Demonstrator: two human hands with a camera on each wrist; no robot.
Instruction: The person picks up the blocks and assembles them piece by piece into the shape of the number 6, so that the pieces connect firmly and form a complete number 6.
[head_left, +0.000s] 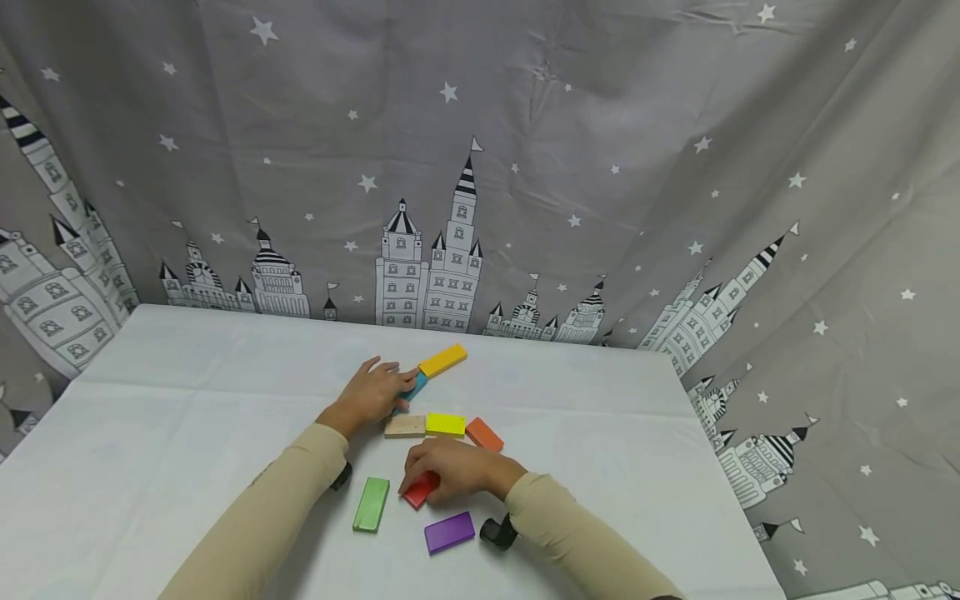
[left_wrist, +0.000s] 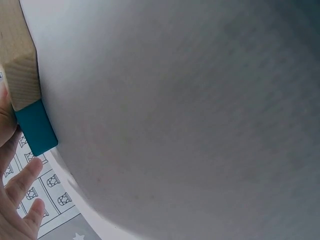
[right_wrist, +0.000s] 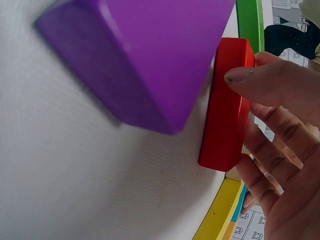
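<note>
Left hand (head_left: 367,394) pinched blue block (left_wrist: 37,129); right hand (head_left: 459,465) pinched red block (right_wrist: 222,122).
Blue block lay nearer the worktop (head_left: 615,425)'s far edge.

red block (right_wrist: 222,115), blue block (left_wrist: 37,127), purple block (head_left: 450,533); grey curtain (head_left: 615,83) w/ wht stars (head_left: 448,92), b/w castles (head_left: 453,287)

Around your right fingers (head_left: 412,467), you meet a wooden block (head_left: 405,427) at 12 o'clock, yellow block (head_left: 446,426) at 1, orange block (head_left: 484,435) at 2, purple block (head_left: 449,533) at 5, green block (head_left: 371,505) at 8. Your left fingers (head_left: 401,382) have free counter (head_left: 285,358) toward 10 o'clock.
</note>
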